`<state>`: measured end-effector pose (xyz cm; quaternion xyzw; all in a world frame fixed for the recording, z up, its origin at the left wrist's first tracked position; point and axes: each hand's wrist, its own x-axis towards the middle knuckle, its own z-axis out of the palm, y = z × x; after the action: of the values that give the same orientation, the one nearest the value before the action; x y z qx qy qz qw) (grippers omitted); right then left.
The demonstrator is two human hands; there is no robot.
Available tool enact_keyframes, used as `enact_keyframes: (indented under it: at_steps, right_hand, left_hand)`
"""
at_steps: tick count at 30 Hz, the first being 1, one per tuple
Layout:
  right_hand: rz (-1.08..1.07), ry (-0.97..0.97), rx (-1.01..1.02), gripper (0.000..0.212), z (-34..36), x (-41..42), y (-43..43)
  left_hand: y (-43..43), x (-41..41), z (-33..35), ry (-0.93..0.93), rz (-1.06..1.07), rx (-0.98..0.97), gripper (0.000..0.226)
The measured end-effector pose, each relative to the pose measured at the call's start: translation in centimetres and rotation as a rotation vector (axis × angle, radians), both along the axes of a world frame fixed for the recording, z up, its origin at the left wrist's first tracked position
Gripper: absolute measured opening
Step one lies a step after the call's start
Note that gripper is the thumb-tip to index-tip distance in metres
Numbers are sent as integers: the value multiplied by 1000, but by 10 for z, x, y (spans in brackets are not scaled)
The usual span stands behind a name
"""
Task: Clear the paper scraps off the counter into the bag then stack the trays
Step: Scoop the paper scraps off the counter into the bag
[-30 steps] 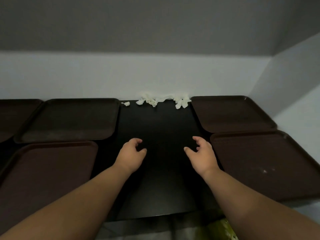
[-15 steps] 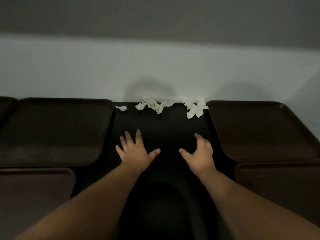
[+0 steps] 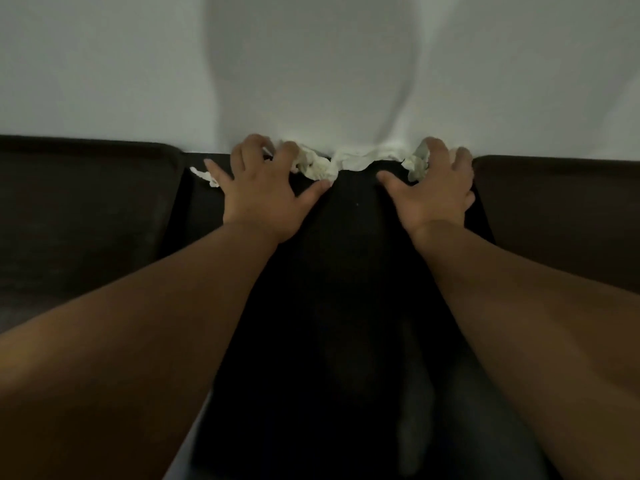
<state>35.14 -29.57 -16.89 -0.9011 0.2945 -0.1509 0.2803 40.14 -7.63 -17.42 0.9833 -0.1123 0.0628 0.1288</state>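
Presently: paper scraps (image 3: 349, 161), strewn along the black counter's (image 3: 346, 271) back edge, against the wall. Left hand (image 3: 263, 199) and right hand (image 3: 433, 195): fingers spread, half-curled over either end, touching, nothing enclosed yet. Brown trays (image 3: 86, 202) flanking, unstacked. Bag unseen. Task seemingly barely begun.

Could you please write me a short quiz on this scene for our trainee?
1. True or false: the scraps lie against the wall.
2. What flanks the bare counter? A trays, B bowls, C bags.
3. Which hand is nearer the stray scrap?
Key: 1 true; 2 A; 3 the left hand.
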Motion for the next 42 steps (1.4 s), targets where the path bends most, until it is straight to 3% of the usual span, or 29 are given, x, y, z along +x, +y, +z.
enact_keyframes:
  at_steps: [3, 11, 16, 19, 23, 27, 30, 33, 36, 39, 42]
  right_hand:
    - [53, -46, -57, 65, -1, 6, 0]
    - [181, 50, -186, 32, -3, 11, -4]
    - [199, -39, -108, 24, -5, 9, -5]
    - [200, -73, -22, 16, -3, 10, -6]
    - [209, -58, 37, 4, -2, 7, -8]
    - [310, 32, -25, 23, 5, -6, -10]
    - [310, 43, 105, 27, 16, -42, 1]
    - [277, 80, 206, 13, 23, -94, 20]
    - [268, 110, 245, 8, 30, -152, 43]
    - [241, 111, 318, 5, 33, -210, 64]
    - [168, 92, 451, 6, 32, -261, 77]
  left_hand:
    - [0, 1, -1, 14, 26, -7, 70]
    - [1, 4, -2, -8, -4, 31, 39]
    - [-1, -7, -3, -116, 77, 43, 28]
    - [1, -8, -3, -57, 160, 42, 25]
    - [2, -6, -3, -59, 33, -60, 19]
    - [1, -37, 7, 3, -58, -31, 20]
    - [4, -79, 12, 40, -112, -24, 20]
    - [7, -127, 13, 132, -140, -87, 15]
    - [10, -175, 15, 158, -125, -237, 10]
    - [14, -221, 30, 299, -104, -401, 9]
    - [18, -260, 43, 379, -118, -460, 13]
